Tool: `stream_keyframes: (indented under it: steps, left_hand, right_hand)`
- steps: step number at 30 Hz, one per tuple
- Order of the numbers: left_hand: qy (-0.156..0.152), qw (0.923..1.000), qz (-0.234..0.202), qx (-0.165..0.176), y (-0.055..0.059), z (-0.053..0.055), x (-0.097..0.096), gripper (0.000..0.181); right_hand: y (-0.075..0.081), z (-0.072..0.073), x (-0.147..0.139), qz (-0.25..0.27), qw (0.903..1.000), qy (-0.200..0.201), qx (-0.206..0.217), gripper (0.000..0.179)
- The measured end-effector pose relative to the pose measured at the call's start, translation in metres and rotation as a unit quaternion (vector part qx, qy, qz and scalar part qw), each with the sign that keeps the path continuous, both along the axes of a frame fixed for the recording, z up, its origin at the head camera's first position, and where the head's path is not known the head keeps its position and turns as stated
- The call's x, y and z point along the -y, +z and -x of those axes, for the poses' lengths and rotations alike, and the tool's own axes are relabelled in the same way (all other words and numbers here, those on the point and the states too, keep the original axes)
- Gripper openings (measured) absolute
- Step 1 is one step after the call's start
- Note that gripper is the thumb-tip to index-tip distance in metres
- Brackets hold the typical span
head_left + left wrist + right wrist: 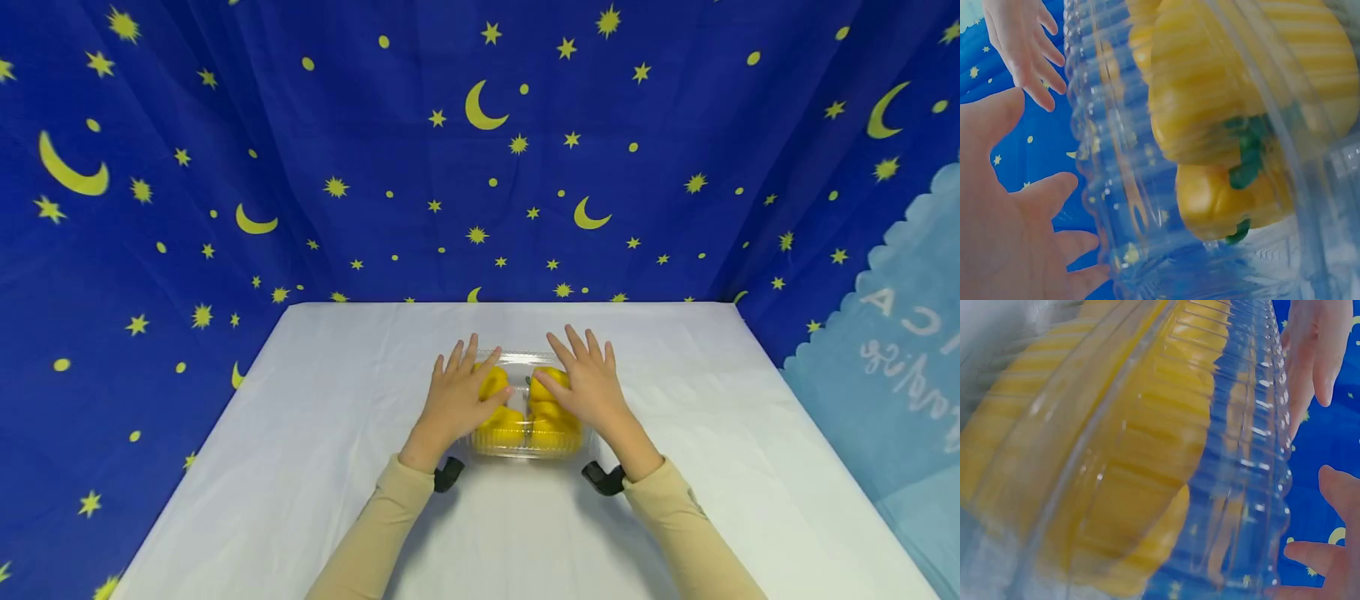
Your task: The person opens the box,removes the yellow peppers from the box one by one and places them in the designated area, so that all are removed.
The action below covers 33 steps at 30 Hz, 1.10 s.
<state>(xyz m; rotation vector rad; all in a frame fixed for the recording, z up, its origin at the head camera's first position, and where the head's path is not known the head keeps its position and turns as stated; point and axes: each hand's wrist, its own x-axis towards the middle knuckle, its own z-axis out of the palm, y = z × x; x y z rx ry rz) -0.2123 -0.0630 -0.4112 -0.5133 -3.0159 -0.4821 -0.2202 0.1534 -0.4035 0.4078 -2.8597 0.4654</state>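
Observation:
A clear plastic clamshell container (519,456), lid down, holds several yellow bell peppers (555,427). Green stems (1249,156) show through its ribbed wall in the left wrist view. Over the container's left side lies my left hand (459,396), fingers straight and spread, thumb pointing inward. My right hand (592,390) mirrors it on the right side, also with spread fingers. Both palms face down, and in the wrist views the fingertips come right at the lid's scalloped top. Neither hand grips anything.
A white-covered table (360,500) carries the container near its middle. Blue fabric (420,150) with yellow moons and stars hangs behind and on the left. At the right hangs a light blue panel (885,350) with white lettering. Dark wrist mounts (603,478) sit by both cuffs.

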Motion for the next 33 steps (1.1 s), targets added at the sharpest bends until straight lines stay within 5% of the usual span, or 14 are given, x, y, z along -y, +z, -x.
stream_keyframes:
  steps: [17, 27, 33]
  left_hand:
    - [0.000, 0.9999, 0.003, -0.011, 0.001, -0.004, 0.006, 0.071]
    - [0.052, 0.9983, 0.014, -0.024, -0.009, -0.003, 0.030, 0.077]
    - [0.080, 0.9953, -0.052, 0.018, -0.025, -0.010, 0.043, 0.077]
  right_hand:
    - [-0.005, 0.002, 0.003, -0.021, 0.9995, 0.014, -0.017, 0.069]
    - [-0.004, -0.002, -0.009, -0.020, 0.9998, -0.001, -0.010, 0.070]
    - [-0.012, -0.007, -0.017, 0.005, 0.9999, -0.012, 0.010, 0.070]
